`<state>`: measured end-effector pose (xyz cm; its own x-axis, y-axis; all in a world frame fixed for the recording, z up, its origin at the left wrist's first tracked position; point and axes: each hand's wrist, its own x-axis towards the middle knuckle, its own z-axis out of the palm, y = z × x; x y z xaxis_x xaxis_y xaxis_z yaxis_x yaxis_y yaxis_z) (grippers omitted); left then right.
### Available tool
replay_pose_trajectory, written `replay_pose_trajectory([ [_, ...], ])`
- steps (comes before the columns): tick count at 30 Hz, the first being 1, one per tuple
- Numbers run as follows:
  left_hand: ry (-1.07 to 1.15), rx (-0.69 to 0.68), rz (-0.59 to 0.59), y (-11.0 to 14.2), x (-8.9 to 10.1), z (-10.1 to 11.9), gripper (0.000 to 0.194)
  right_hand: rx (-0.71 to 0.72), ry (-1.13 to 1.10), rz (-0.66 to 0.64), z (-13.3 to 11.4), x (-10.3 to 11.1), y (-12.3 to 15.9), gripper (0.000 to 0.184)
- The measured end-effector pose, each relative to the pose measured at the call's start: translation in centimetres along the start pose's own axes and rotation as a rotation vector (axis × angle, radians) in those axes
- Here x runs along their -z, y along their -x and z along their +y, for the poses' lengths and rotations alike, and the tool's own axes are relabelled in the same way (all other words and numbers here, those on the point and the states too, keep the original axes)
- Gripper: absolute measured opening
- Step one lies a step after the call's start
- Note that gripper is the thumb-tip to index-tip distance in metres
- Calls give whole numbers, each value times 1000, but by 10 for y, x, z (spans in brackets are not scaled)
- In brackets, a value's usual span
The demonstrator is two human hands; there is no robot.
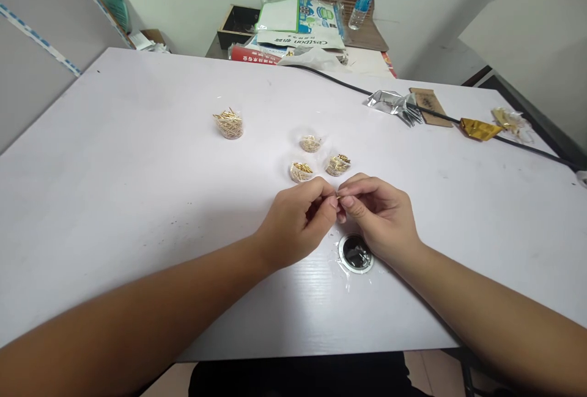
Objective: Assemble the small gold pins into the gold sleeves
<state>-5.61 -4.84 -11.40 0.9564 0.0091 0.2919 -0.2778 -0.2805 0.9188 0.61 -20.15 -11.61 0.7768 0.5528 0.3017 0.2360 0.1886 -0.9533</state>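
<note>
My left hand (pixel 298 219) and my right hand (pixel 387 213) meet above the table, thumbs and forefingers pinched together. Between their fingertips sits a tiny gold-coloured metal pin (pixel 339 197), mostly covered by the fingers. Just beyond the hands stand three small clear holders of gold-coloured pins: one near my left knuckles (pixel 301 172), one to its right (pixel 338 165), and a paler one behind (pixel 310 144). A larger clear holder (pixel 228 124) heaped with longer gold pins is farther left.
A round cable hole (pixel 356 254) edged with clear tape lies below my right hand. Across the back right runs a black cable (pixel 339 81), by silver foil packaging (pixel 389 102), brown card (pixel 430 107) and a gold packet (pixel 479 129). Behind the table stands a plastic bottle (pixel 364 4).
</note>
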Motion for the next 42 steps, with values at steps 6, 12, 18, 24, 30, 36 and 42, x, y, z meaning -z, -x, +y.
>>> replay_pose_trajectory([
  [6, 183, 48, -40, 0, -1, -3, 12, -149, -145, -74, 4, 6, 0, 9],
  [12, 379, 98, -138, -2, -1, -1, 12, -280, -310, -258, 1, 10, -1, 18],
  [18, 619, 192, -325, -6, 3, 0, 13, -329, -393, -371, -3, 13, 1, 23],
  [24, 698, 350, -460, -8, 10, -3, 16, -348, -449, -450, -5, 14, 2, 25],
  [30, 825, 352, -517, -9, 10, -7, 18, -359, -470, -442, -6, 13, 3, 26],
  [36, 841, 346, -546, -10, 12, -8, 17, -370, -508, -444, -7, 12, 4, 26],
  [42, 841, 343, -554, -10, 12, -9, 19, -432, -524, -406, -10, 11, 4, 25],
])
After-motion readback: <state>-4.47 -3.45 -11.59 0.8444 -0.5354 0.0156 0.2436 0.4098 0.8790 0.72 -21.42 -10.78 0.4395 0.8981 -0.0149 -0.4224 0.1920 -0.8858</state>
